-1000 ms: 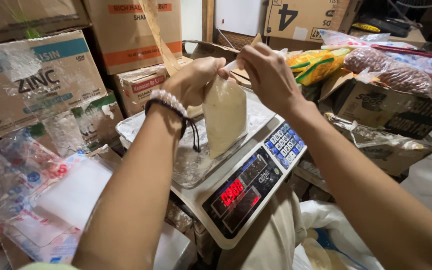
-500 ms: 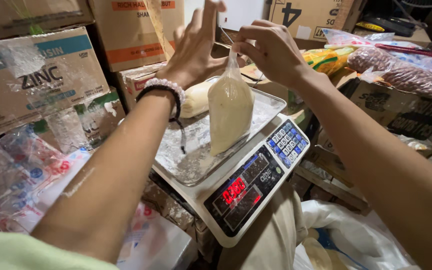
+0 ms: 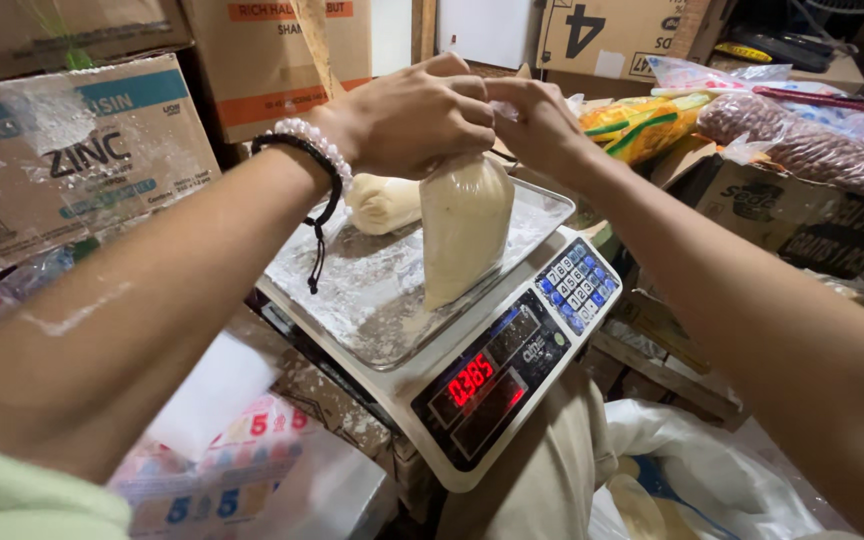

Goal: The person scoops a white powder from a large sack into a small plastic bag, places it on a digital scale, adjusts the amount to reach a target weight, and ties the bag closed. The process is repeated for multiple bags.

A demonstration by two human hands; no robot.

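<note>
- Cardboard boxes (image 3: 82, 150) crowd a storeroom around a flour-dusted digital scale (image 3: 432, 330).
- Left hand (image 3: 412, 120) and right hand (image 3: 537, 125) both pinch the neck of a clear bag of pale powder (image 3: 464, 230) standing on the scale's tray.
- A second filled bag (image 3: 384, 203) lies just behind.

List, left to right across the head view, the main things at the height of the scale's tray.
Dusty cardboard box → beaded bracelet → small tied bag → filled plastic bag held up by both hands → scale keypad → bag of brown nuts.

Warm indoor light, sharp centre; edges stretched
</note>
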